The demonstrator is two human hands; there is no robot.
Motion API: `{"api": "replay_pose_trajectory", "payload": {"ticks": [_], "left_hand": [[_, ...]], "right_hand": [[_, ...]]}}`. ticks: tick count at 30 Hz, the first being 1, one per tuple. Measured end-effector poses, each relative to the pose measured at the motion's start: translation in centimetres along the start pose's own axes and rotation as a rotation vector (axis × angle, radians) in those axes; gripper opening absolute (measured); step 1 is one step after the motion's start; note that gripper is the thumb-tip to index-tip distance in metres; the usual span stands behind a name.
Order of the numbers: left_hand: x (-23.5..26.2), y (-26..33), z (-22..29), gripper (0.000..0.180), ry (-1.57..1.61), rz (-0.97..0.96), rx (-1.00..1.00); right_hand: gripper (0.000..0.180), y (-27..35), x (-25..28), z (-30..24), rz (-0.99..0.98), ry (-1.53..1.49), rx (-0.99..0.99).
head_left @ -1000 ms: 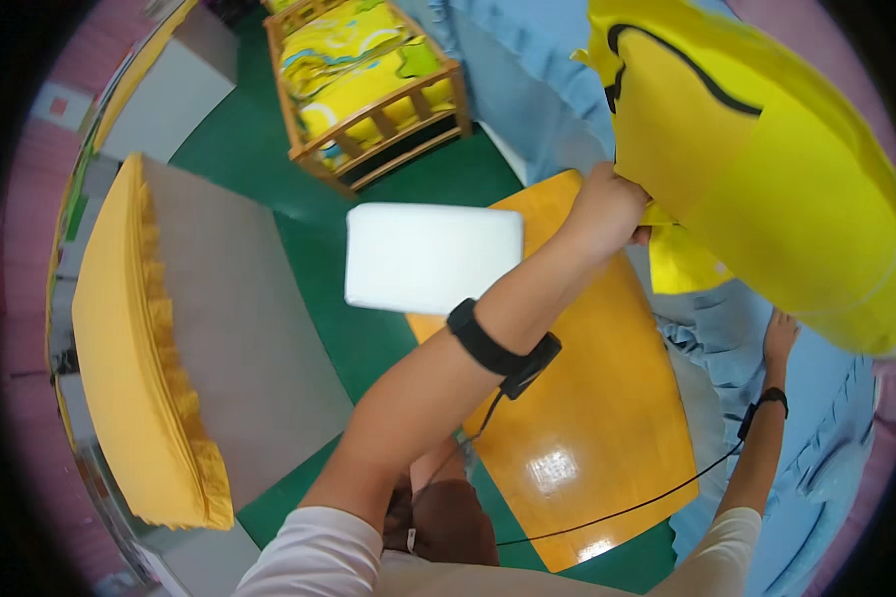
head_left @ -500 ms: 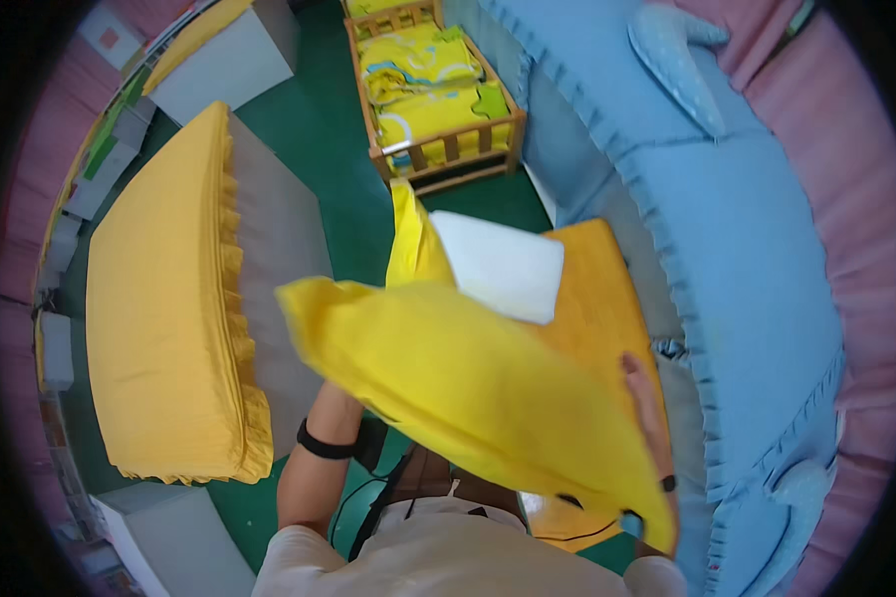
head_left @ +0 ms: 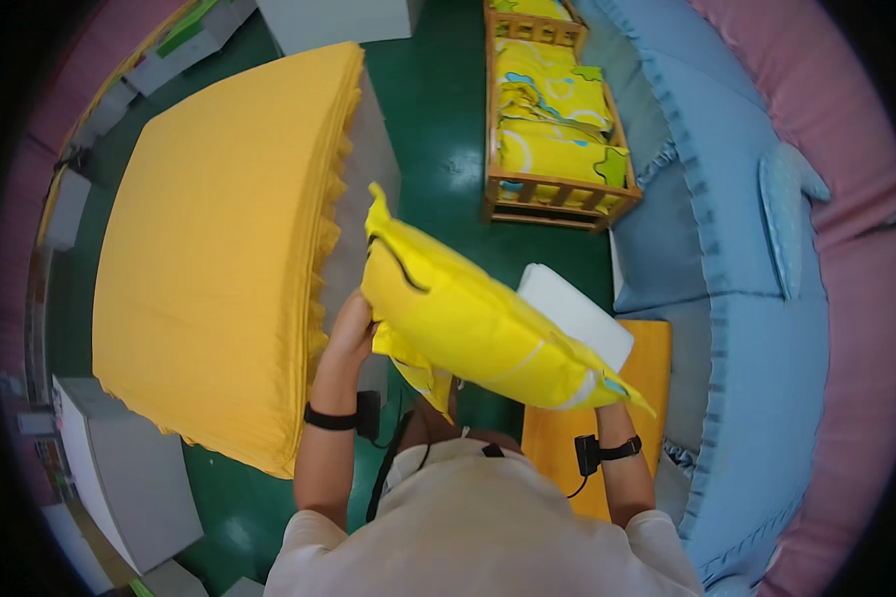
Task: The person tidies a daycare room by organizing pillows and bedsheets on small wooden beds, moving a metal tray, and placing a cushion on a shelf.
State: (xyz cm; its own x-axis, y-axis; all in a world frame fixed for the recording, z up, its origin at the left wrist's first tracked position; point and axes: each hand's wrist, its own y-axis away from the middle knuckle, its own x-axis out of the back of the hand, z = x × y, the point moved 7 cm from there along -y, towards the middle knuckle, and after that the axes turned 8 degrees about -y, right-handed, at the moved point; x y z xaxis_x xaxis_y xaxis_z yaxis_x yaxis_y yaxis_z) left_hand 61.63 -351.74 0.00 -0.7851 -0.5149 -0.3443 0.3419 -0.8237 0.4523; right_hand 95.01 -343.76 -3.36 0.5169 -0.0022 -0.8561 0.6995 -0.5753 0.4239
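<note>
While yellow pillowcase [head_left: 478, 323] is held up at picture centre, long axis is seen running from 10 o'clock down to 4 o'clock. Left hand [head_left: 348, 333] clenched on its near-left edge – right hand hidden under far-right end, grip cannot be told, only wristband [head_left: 607, 451] shown. White pillow [head_left: 577, 316] lies just behind case, at 2 o'clock from left hand. Orange board [head_left: 647, 368] beneath. Yellow-covered bed [head_left: 219, 239] at 9 o'clock, wooden cot [head_left: 558, 119] at 12 – blue padded surface [head_left: 757, 328] at 3.
</note>
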Motion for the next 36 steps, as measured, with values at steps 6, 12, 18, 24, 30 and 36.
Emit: {"api": "replay_pose_trajectory", "payload": {"ticks": [6, 12, 18, 24, 30, 36], "left_hand": [[4.0, -11.8, 4.4, 0.022, -0.054, 0.134, 0.053], [4.0, -23.4, 9.4, 0.017, -0.083, 0.095, 0.154], [0.3, -37.2, 16.9, 0.028, -0.094, -0.156, 0.113], [-1.1, -54.9, 25.5, 0.026, -0.416, -0.262, 0.162], [-2.5, -69.1, 32.6, 0.034, -0.639, -0.266, 0.236], [-6.3, -80.8, 41.8, 0.048, -0.745, -0.517, 0.124]], "right_hand": [[0.114, -9.2, -9.2, -5.4, -0.276, 0.243, 0.039], [0.108, -18.9, -12.4, -8.8, -0.144, 0.742, 0.001], [0.055, -33.1, -10.5, -12.9, -0.008, 0.97, -0.007], [0.034, -47.1, -11.6, -22.7, 0.15, 0.67, -0.03], [0.037, -60.1, -14.4, -35.0, 0.228, 0.75, -0.088], [0.04, -74.8, -17.5, -44.6, 0.347, 0.744, 0.039]]}}
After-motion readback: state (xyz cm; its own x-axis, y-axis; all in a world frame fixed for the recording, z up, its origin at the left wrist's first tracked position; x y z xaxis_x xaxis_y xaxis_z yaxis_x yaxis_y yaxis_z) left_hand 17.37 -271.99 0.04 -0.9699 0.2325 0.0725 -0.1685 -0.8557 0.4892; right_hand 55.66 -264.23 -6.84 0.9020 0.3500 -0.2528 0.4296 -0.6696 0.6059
